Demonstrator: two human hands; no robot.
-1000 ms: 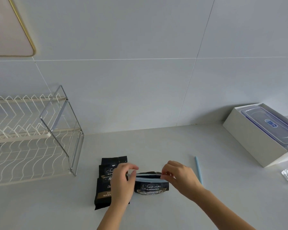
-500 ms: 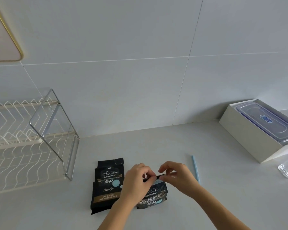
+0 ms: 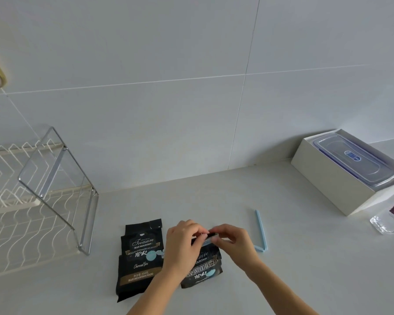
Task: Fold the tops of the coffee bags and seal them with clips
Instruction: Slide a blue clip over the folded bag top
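While both hands meet over the top of a black coffee bag (image 3: 203, 272), this bag lies on the pale counter (image 3: 214, 196) with its printed face up and its lower edge toward the person. The left hand (image 3: 182, 244) and the right hand (image 3: 237, 244) are close together at the bag's far end, and their curled fingers and thumbs pinch the folded top edge (image 3: 210, 235) between them; the fingertips of the two hands almost touch. Just beside this bag, on its left, a second coffee bag (image 3: 141, 258) lies flat, and no hand touches it. Near the held bag on its right, a thin light blue clip (image 3: 261, 230) lies on the counter, apart from the right hand. Well to the left of the bag stands a wire dish rack (image 3: 89, 221). Far to the right of the bag and further back is a white box (image 3: 328, 183) with a clear lidded container (image 3: 355, 162) inside it, and a clear plastic packet (image 3: 387, 219) lies just in front of that box.
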